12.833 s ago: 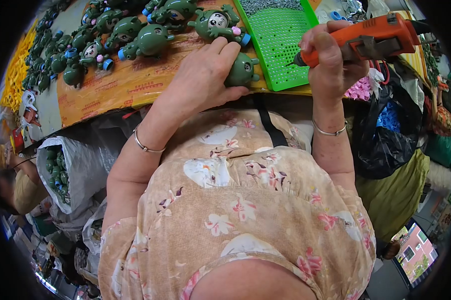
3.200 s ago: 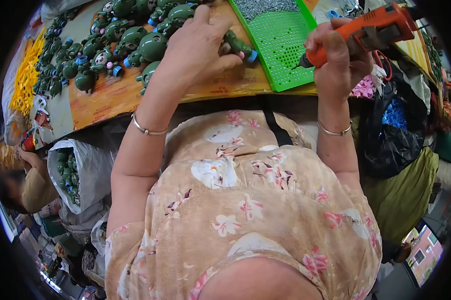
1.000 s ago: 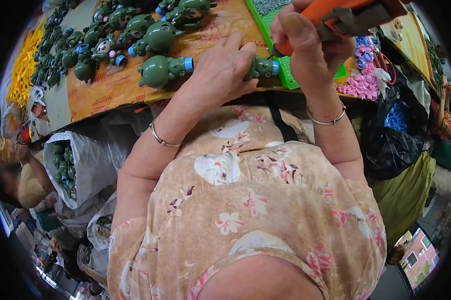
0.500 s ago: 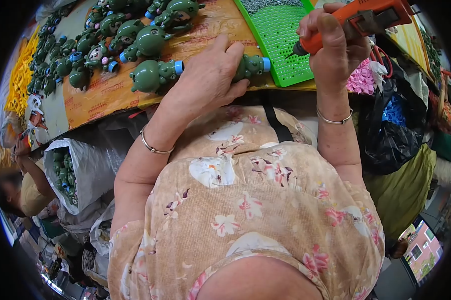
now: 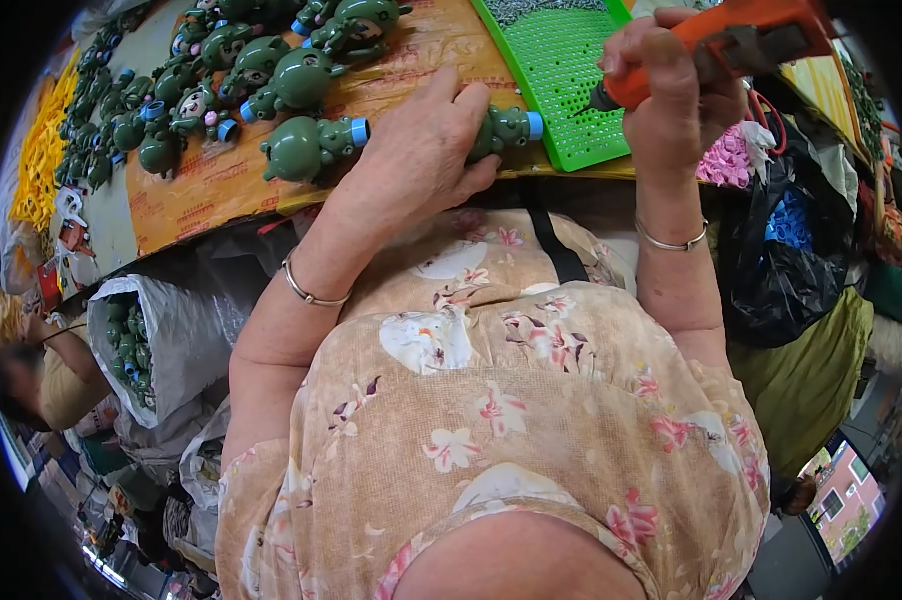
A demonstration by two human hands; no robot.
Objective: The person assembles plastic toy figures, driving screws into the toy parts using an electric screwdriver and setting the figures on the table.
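My left hand (image 5: 426,145) lies over a green toy figure (image 5: 508,130) with a blue ring at its end, its fingers curled round the toy and hiding most of it. Beside my left wrist, another green figure (image 5: 296,150) with a blue ring rests on the table. My right hand (image 5: 666,105) is closed round an orange electric screwdriver (image 5: 746,35), slightly blurred. Its dark tip points left, over the green perforated tray (image 5: 576,150). Small metal screws (image 5: 541,10) lie heaped at the tray's far end.
Many green figures (image 5: 301,80) crowd the table's left side, with yellow parts (image 5: 46,150) beyond. Pink pieces (image 5: 726,155) and a black bag (image 5: 786,270) with blue parts are at right. A white sack (image 5: 166,340) of figures stands left, near another person's arm (image 5: 71,350).
My right hand and the screwdriver have shifted slightly to the right. My left hand stays over the toy. At far left, the other person's arm has moved a little.
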